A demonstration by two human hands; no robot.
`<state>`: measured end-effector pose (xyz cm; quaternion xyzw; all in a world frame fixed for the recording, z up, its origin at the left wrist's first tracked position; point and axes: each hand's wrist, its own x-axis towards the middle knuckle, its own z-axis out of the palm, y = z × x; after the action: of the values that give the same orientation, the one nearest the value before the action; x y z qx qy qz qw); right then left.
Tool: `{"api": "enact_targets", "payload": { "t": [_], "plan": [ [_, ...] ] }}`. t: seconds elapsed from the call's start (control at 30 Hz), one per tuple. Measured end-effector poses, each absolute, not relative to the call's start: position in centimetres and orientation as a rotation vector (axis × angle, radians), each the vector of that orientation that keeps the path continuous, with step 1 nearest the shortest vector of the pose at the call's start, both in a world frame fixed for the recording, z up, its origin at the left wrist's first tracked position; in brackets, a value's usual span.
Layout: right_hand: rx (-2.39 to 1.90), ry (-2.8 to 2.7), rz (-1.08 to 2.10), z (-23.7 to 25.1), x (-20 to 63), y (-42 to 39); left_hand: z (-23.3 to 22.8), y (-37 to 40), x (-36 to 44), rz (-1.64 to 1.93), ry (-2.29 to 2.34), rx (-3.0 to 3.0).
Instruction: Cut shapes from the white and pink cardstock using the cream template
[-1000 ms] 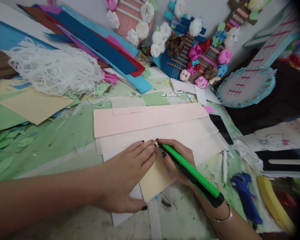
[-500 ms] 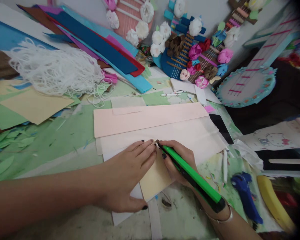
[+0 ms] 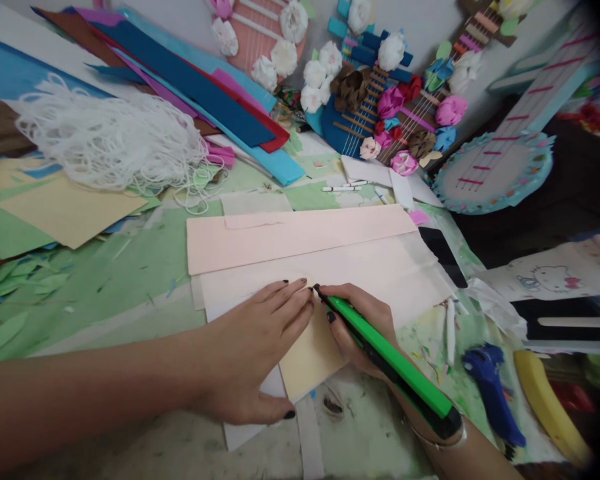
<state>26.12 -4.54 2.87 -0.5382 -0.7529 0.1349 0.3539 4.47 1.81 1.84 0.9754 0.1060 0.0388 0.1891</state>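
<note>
My left hand (image 3: pixel 253 350) lies flat, fingers together, pressing down a small cream-yellow sheet (image 3: pixel 310 360) on the table. My right hand (image 3: pixel 363 323) grips a green and black utility knife (image 3: pixel 390 363), its tip touching the sheet's top edge just beside my left fingertips. Under the yellow sheet lies a white sheet (image 3: pixel 380 270), and beyond that a long pale pink sheet (image 3: pixel 290 237). The knife's rear end points toward my right wrist, which wears a thin bracelet.
A tangle of white string (image 3: pixel 110 140) sits far left by stacked coloured paper strips (image 3: pixel 195 80). Paper-flower guitar models (image 3: pixel 380 87) lean at the back. A blue glue gun (image 3: pixel 490 393), a yellow banana-shaped object (image 3: pixel 547 407) and a dark phone (image 3: pixel 443 253) lie to the right.
The knife's rear end has dropped lower and slid a little to the right; its tip stays at the sheet's edge. My left hand has not moved.
</note>
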Motion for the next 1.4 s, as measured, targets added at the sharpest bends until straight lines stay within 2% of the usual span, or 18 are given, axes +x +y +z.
{"api": "enact_targets", "payload": {
  "t": [1.4],
  "plan": [
    [-1.386, -2.004, 0.300, 3.4, 26.0, -6.8, 1.7, 2.1, 4.5, 0.221, 0.290, 2.803]
  ]
}}
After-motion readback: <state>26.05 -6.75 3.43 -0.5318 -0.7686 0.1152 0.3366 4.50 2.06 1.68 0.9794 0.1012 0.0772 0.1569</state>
